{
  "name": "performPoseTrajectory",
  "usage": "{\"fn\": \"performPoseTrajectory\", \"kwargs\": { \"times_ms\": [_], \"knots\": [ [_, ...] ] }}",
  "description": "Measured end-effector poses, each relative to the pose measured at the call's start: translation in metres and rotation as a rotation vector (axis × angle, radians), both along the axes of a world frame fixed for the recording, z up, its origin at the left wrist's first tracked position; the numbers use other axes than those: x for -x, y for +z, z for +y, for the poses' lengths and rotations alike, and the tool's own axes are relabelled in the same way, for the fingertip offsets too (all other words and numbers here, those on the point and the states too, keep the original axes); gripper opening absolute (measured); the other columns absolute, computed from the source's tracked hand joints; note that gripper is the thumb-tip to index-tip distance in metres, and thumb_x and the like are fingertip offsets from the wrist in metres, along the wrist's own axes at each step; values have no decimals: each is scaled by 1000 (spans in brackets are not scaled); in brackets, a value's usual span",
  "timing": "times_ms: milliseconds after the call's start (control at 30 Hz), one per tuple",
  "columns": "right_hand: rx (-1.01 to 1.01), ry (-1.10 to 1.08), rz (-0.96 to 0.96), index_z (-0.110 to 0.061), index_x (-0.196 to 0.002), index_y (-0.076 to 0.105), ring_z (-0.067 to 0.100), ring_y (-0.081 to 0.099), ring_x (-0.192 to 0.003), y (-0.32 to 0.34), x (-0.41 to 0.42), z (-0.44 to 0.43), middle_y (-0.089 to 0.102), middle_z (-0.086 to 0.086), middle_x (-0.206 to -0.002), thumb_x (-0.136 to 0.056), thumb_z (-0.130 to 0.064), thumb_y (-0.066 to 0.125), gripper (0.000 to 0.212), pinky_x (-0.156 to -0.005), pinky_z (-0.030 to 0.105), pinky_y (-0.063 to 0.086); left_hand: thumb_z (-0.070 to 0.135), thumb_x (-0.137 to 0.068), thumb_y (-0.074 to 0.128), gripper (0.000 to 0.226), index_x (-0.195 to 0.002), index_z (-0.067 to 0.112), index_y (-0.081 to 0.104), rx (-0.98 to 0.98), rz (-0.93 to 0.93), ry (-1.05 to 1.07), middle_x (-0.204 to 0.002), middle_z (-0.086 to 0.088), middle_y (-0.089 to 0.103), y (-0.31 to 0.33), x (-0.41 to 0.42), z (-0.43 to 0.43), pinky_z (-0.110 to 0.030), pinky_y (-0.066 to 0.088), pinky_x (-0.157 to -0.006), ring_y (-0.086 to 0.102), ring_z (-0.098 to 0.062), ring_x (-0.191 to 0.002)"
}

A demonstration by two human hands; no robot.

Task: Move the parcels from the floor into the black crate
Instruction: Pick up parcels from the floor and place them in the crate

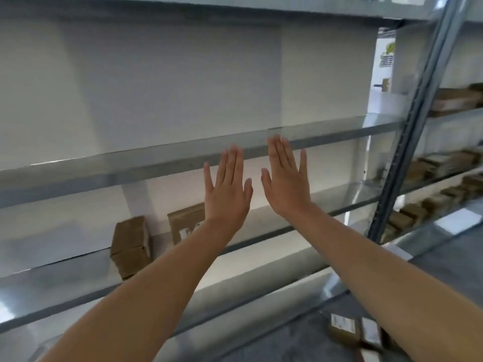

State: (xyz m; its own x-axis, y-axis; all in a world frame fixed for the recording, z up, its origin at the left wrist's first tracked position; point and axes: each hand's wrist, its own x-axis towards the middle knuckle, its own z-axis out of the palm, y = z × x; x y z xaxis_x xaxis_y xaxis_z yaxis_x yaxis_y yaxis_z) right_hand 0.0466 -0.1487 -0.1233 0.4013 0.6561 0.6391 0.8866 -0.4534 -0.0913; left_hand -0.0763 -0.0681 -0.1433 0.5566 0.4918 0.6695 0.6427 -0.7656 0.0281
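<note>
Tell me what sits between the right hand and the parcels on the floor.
In the head view only the person's own right forearm spans that stretch. The right hand is raised, open and empty before the shelf; the floor parcels lie below it.

floor parcels (351, 331) blurred, arm-covered

No text can be read; white labels on the floor parcels (347, 331) are too blurred.
</note>
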Motion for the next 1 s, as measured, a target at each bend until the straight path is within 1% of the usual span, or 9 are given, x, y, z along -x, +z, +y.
{"fn": "performPoseTrajectory", "kwargs": {
  "times_ms": [167,300,433,567,667,733,833,900,1000],
  "knots": [
    [43,-223,79,-12,-157,-5,17,-8,-152,-36,-80,-83,-7,3,-166,-104,-33,27,66,-122,50,-5,40,-105,15,63,-157,15,-9,-24,63,-167,-166,0,-11,-27,-84,-47,-49,-6,-122,-10,-16,-152],
    [89,-406,141,-13,-157,-6,16,-8,-152,-64,-130,-140,-8,2,-166,-103,-34,23,65,-122,50,-4,41,-106,22,64,-158,16,-5,11,97,-266,-166,0,-8,-52,-141,-74,-51,-3,-123,-9,-15,-152],
    [133,-552,246,-13,-157,-6,15,-10,-151,-94,-169,-179,-8,1,-165,-103,-35,24,65,-122,51,-4,40,-104,23,64,-158,16,-2,42,138,-391,-167,-1,-2,-79,-193,-92,-53,3,-123,-1,-18,-153],
    [209,-660,290,-13,-157,-6,17,-10,-151,-121,-203,-199,-7,2,-165,-101,-36,16,64,-121,51,-7,44,-103,18,65,-158,17,-2,92,182,-457,-167,-1,-1,-107,-241,-95,-52,2,-122,0,-19,-153],
    [209,-720,315,-14,-157,-4,16,-9,-151,-127,-223,-203,-5,1,-166,-103,-36,20,64,-119,49,-10,41,-103,23,65,-158,15,2,136,206,-515,-167,-1,4,-123,-271,-91,-53,2,-121,1,-19,-153],
    [209,-763,327,-14,-157,-4,15,-11,-151,-127,-234,-204,-6,1,-166,-103,-37,22,64,-117,47,-12,40,-104,29,65,-158,16,2,180,210,-555,-167,-1,4,-128,-291,-85,-53,1,-120,-4,-17,-151],
    [218,-840,330,-15,-156,-7,14,-14,-150,-125,-249,-205,-9,0,-165,-103,-35,23,65,-117,47,-13,39,-104,29,65,-158,16,1,211,213,-614,-167,-1,4,-130,-322,-76,-55,2,-121,-2,-17,-152],
    [210,-885,357,-15,-157,-8,13,-15,-150,-124,-257,-208,-10,-1,-165,-103,-35,23,65,-117,47,-14,39,-104,28,64,-158,17,1,221,221,-650,-167,-1,4,-131,-340,-72,-53,-2,-120,-1,-18,-153],
    [211,-965,394,-15,-157,-8,12,-16,-150,-130,-266,-214,-11,-1,-165,-104,-35,23,65,-117,47,-16,38,-104,27,65,-158,17,-1,246,241,-730,-167,0,-2,-140,-363,-69,-49,-9,-118,-4,-17,-153]
  ]
}}
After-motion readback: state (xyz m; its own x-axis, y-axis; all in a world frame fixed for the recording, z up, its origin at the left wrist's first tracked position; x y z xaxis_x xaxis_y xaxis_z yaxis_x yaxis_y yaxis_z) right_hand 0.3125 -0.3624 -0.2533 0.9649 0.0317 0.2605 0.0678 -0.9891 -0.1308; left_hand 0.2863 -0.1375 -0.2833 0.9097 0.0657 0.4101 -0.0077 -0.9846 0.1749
